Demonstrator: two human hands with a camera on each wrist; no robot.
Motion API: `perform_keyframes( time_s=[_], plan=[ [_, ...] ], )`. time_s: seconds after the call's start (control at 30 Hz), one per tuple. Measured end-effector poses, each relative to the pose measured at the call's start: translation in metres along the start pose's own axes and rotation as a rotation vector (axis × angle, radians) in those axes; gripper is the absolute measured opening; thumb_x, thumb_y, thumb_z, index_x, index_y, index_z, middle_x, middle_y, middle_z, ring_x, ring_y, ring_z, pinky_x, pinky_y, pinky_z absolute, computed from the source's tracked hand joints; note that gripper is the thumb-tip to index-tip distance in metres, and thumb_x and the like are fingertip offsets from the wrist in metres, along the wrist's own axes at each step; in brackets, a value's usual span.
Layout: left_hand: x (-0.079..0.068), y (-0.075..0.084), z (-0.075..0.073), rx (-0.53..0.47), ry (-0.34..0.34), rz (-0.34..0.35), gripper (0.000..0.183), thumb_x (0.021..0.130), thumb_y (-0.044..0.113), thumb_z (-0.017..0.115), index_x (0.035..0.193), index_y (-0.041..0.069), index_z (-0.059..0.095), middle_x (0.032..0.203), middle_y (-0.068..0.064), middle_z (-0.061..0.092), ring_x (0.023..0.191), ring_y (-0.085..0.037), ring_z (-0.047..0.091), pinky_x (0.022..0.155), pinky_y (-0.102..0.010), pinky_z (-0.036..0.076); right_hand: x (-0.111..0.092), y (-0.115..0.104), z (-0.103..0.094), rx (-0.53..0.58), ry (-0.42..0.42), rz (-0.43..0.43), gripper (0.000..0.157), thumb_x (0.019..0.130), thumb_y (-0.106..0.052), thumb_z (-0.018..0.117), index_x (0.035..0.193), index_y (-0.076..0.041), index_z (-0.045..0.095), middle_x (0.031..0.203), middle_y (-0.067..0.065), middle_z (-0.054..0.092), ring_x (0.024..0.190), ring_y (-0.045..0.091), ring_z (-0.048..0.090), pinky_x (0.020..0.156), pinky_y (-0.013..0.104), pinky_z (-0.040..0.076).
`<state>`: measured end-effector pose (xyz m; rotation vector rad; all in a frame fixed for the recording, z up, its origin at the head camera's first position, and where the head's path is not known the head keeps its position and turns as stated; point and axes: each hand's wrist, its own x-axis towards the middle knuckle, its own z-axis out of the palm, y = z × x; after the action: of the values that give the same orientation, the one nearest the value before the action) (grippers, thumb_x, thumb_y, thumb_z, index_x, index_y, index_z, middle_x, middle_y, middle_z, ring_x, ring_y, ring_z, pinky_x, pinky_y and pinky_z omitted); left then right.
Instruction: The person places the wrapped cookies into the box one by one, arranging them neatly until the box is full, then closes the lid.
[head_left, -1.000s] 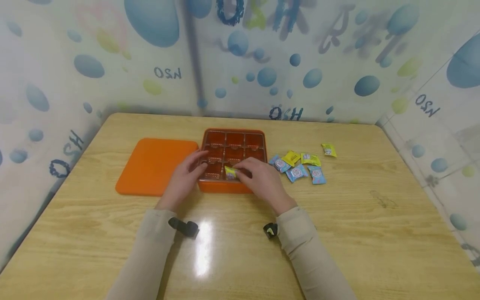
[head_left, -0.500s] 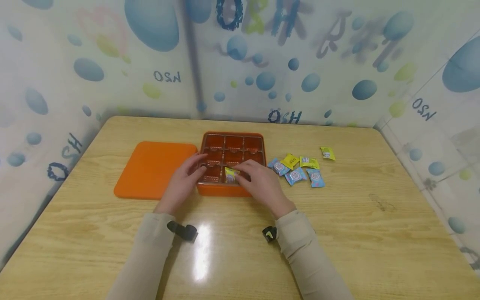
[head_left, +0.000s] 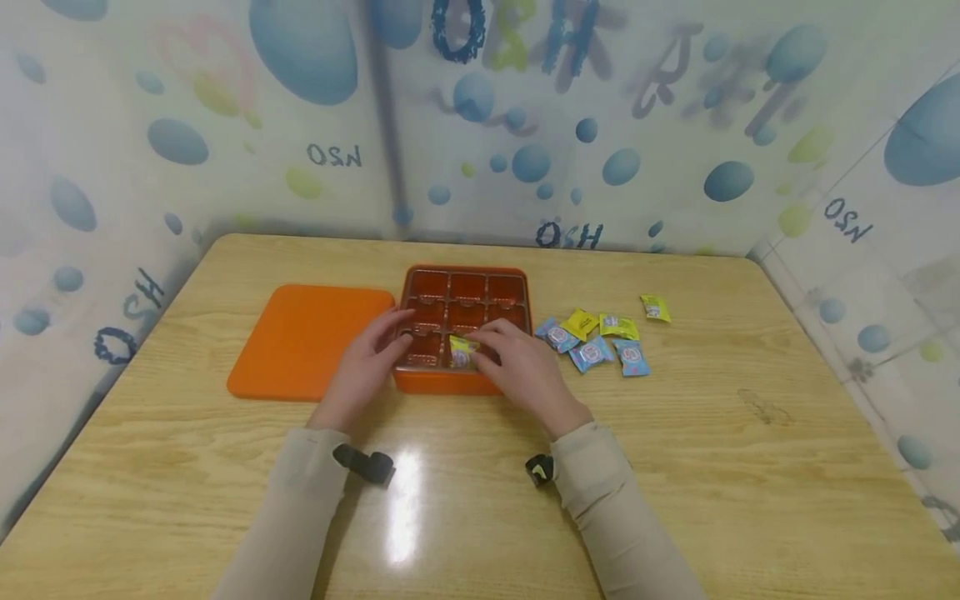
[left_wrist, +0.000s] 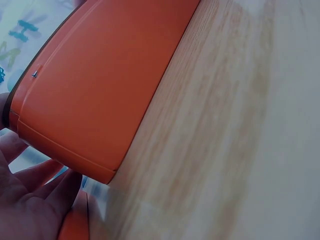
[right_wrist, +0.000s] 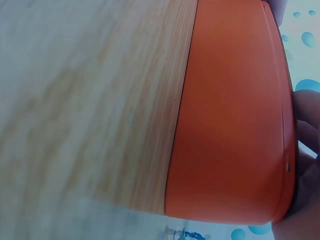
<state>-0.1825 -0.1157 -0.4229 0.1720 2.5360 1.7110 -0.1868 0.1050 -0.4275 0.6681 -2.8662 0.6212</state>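
An orange box with a clear divided insert of several compartments sits on the table. My left hand holds its left side; in the left wrist view the thumb is at the rim and the fingers lie along the side wall. With thumb and fingers, my right hand pinches a small yellow-green wrapped candy in the front middle compartment. Part of that candy and the front right compartment are hidden by the right hand. In the right wrist view the box's front wall hides the fingertips.
Left of the box lies a flat orange lid. To the right, blue wrapped candies and yellow ones lie in a loose group, with a single yellow candy farther back. A patterned wall borders the table's back edge.
The yellow-green candy has come down a little into the front middle compartment, with the right fingers following it. The left hand stays at the box's side. The head view has tilted up slightly.
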Motion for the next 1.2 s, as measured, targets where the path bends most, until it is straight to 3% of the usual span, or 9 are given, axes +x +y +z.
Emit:
perform_keyframes(
  time_s=[0.23, 0.47, 0.57, 0.77, 0.87, 1.2],
  plan=[
    [-0.002, 0.0, -0.002, 0.012, -0.004, 0.0, 0.042, 0.092, 0.02, 0.049, 0.133, 0.014, 0.042, 0.145, -0.006, 0.023, 0.132, -0.025, 0.018, 0.105, -0.05, 0.015, -0.001, -0.003, 0.0, -0.002, -0.01, 0.001, 0.031, 0.088, -0.034, 0.054, 0.116, -0.023, 0.06, 0.11, -0.006, 0.055, 0.067, 0.003, 0.047, 0.051, 0.018, 0.038],
    [0.01, -0.034, -0.001, 0.04, 0.008, 0.01, 0.042, 0.089, 0.039, 0.051, 0.129, 0.031, 0.044, 0.143, 0.008, 0.026, 0.131, -0.018, 0.021, 0.104, -0.05, 0.018, -0.003, -0.004, 0.001, 0.004, -0.014, 0.013, 0.03, 0.088, -0.033, 0.055, 0.116, -0.023, 0.06, 0.11, -0.007, 0.054, 0.066, 0.003, 0.045, 0.05, 0.018, 0.038],
    [0.008, -0.03, -0.001, 0.038, 0.0, 0.006, 0.042, 0.089, 0.038, 0.051, 0.13, 0.031, 0.044, 0.144, 0.006, 0.026, 0.131, -0.019, 0.021, 0.104, -0.05, 0.018, -0.003, -0.004, 0.001, 0.01, -0.001, 0.009, 0.03, 0.088, -0.033, 0.056, 0.115, -0.023, 0.06, 0.109, -0.008, 0.053, 0.066, 0.002, 0.045, 0.049, 0.018, 0.037],
    [-0.003, -0.005, -0.002, 0.01, -0.011, 0.009, 0.042, 0.092, 0.024, 0.05, 0.132, 0.018, 0.043, 0.145, -0.005, 0.025, 0.132, -0.025, 0.019, 0.103, -0.052, 0.016, -0.003, -0.003, 0.0, 0.03, 0.014, 0.003, 0.028, 0.087, -0.031, 0.056, 0.114, -0.023, 0.061, 0.11, -0.008, 0.053, 0.067, 0.002, 0.045, 0.051, 0.018, 0.038],
    [-0.004, -0.003, -0.002, 0.009, -0.01, 0.007, 0.042, 0.092, 0.023, 0.049, 0.133, 0.016, 0.042, 0.145, -0.006, 0.024, 0.132, -0.026, 0.019, 0.103, -0.053, 0.016, -0.003, -0.002, 0.0, 0.046, 0.016, 0.003, 0.027, 0.087, -0.03, 0.057, 0.113, -0.024, 0.061, 0.11, -0.009, 0.052, 0.067, 0.002, 0.044, 0.051, 0.018, 0.039],
    [0.012, -0.036, 0.0, 0.033, 0.014, 0.028, 0.041, 0.089, 0.04, 0.051, 0.129, 0.033, 0.044, 0.143, 0.007, 0.028, 0.131, -0.018, 0.022, 0.104, -0.05, 0.018, -0.003, 0.001, -0.002, 0.109, 0.026, -0.002, 0.025, 0.087, -0.028, 0.057, 0.112, -0.023, 0.061, 0.109, -0.011, 0.051, 0.072, 0.001, 0.045, 0.056, 0.02, 0.041]
  ],
)
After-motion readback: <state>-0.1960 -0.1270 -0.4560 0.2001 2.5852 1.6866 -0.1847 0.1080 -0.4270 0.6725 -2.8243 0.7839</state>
